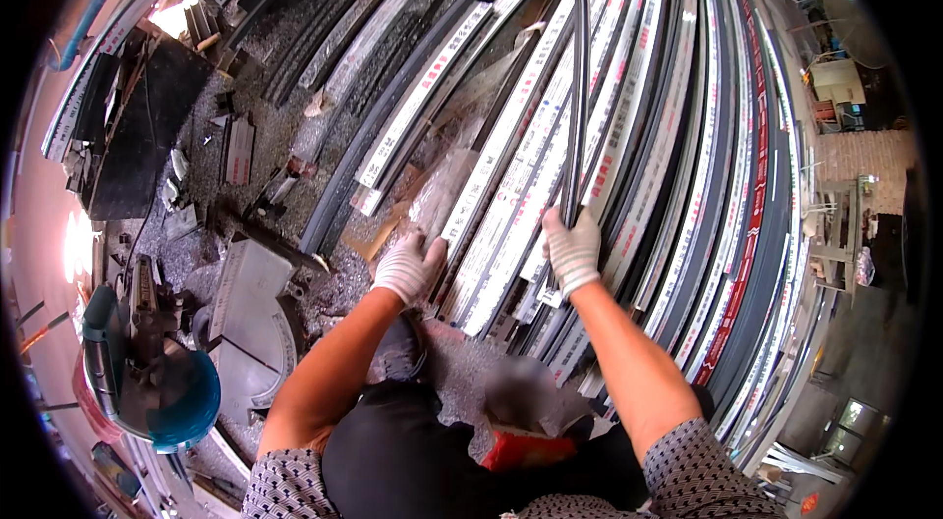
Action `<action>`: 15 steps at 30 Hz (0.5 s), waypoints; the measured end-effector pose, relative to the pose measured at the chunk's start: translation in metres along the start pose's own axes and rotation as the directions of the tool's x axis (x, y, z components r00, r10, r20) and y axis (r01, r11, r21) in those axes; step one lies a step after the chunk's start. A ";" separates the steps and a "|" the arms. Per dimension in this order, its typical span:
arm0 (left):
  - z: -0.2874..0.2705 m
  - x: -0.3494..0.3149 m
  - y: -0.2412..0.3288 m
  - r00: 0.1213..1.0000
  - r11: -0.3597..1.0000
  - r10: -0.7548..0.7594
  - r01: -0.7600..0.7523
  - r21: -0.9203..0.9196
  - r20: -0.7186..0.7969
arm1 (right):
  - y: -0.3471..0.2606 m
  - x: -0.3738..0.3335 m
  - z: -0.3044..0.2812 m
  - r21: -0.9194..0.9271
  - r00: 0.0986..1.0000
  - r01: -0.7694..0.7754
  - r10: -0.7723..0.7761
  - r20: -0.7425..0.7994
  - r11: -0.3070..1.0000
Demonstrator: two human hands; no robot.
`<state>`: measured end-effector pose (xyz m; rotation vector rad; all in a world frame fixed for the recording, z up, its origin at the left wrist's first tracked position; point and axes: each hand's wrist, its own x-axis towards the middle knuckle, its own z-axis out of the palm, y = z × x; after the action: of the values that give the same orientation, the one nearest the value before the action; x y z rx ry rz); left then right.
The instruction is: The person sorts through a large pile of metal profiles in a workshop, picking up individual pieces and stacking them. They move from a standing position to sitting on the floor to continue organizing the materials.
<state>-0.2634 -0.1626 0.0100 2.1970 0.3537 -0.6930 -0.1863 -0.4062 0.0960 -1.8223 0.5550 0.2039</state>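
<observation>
Dark strip (pixel 579 77) runs over white-filmed profiles (pixel 521 175). Leftmost, a teal saw (pixel 187 391); speckled floor (pixel 339 288) opens beside it; left hand (pixel 408 267) near ragged profile ends, grip unclear; right hand (pixel 573 249) closed round the strip's near end; tightly packed red profile (pixel 759 131); tan brickwork (pixel 864 154).

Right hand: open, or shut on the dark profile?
Shut: the gloved right hand is curled around the dark profile at its near end, with the rest extending away.

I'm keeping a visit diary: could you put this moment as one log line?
left gloved hand: near white strip; right gloved hand: gripping dark bar; at left: teal power tool
</observation>
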 end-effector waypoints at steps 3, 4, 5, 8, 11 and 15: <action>0.004 -0.002 -0.008 0.999 0.992 -0.035 0.038 -0.121 0.022 | 0.015 -0.010 -0.016 -0.072 1.000 0.015 -0.015 0.004 0.997; 0.000 -0.006 0.002 0.998 0.991 -0.029 0.035 -0.129 0.050 | 0.019 -0.013 -0.024 -0.066 1.000 0.027 -0.027 -0.002 0.997; -0.004 -0.011 0.013 0.997 0.990 -0.023 0.033 -0.135 0.077 | 0.024 -0.017 -0.032 -0.016 1.000 0.031 -0.031 0.008 0.999; -0.003 -0.015 0.016 0.992 0.991 -0.012 0.029 -0.133 0.126 | 0.019 -0.030 -0.040 0.084 1.000 -0.022 0.022 -0.006 0.996; -0.001 -0.015 0.013 0.993 0.973 0.026 0.002 -0.230 0.117 | 0.018 -0.037 -0.050 0.078 0.999 -0.028 0.030 -0.025 0.997; 0.016 0.006 -0.035 0.992 0.936 -0.022 0.065 -0.346 0.127 | 0.023 -0.044 -0.049 0.169 0.999 -0.046 0.050 -0.018 0.985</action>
<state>-0.2803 -0.1516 -0.0230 1.8065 0.4286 -0.7233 -0.2420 -0.4452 0.1095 -1.6501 0.6139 0.1648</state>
